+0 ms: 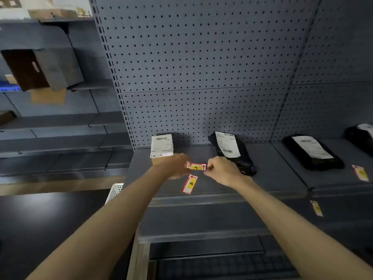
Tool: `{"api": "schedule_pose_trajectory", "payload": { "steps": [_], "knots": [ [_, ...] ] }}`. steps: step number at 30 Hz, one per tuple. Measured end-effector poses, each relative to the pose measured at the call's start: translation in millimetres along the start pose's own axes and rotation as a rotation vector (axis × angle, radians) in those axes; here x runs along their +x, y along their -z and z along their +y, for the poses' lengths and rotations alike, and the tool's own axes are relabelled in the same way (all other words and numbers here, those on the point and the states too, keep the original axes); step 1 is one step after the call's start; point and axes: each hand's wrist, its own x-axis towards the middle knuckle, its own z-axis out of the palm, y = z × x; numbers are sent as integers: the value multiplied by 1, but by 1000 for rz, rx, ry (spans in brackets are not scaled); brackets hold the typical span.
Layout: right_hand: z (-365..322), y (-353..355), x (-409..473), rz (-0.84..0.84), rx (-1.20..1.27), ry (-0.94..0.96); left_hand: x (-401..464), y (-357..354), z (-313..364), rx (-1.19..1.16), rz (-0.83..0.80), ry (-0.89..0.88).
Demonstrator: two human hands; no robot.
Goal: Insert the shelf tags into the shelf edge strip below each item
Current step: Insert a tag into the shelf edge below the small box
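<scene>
A red and yellow shelf tag marked A (197,167) is held above the grey shelf (272,178), pinched at its two ends by my left hand (176,166) and my right hand (221,170). A second tag marked B (190,184) lies flat on the shelf just below it. The shelf edge strip (222,199) runs along the front below both tags. Behind my left hand stands a small box with a white label (161,146); behind my right hand lies a black bag with a white label (232,150).
On the neighbouring shelf to the right lie a black labelled bag (311,151) and a loose tag (361,173); another tag (316,208) sits lower on that shelf's front. A white basket (115,191) is at the left. Pegboard (201,67) backs the shelves.
</scene>
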Motion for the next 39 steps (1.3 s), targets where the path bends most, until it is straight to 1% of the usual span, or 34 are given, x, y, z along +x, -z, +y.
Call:
{"api": "schedule_pose_trajectory", "payload": {
  "steps": [2, 7, 16, 20, 22, 27, 32, 36, 39],
  "knots": [
    [1, -6, 21, 1, -4, 11, 21, -4, -5, 31, -36, 5],
    [5, -22, 75, -94, -69, 24, 68, -20, -20, 118, -75, 2],
    [24, -58, 128, -284, -147, -47, 117, -51, -50, 226, -120, 1],
    [29, -68, 138, -246, -133, -51, 119, -59, -52, 266, -85, -6],
    [30, -69, 140, -214, -82, -52, 117, -59, -50, 211, -42, 17],
    [31, -59, 132, -110, 122, 30, 101, -47, -50, 96, 156, 30],
    [18, -43, 103, 6, 236, 167, 60, -34, -55, 13, 243, -29],
    [-6, -48, 70, 62, 312, 221, 15, -30, -62, -43, 293, -32],
    [-26, -61, 53, 91, 368, 228, -20, -36, -72, -80, 344, -14]
  ]
}}
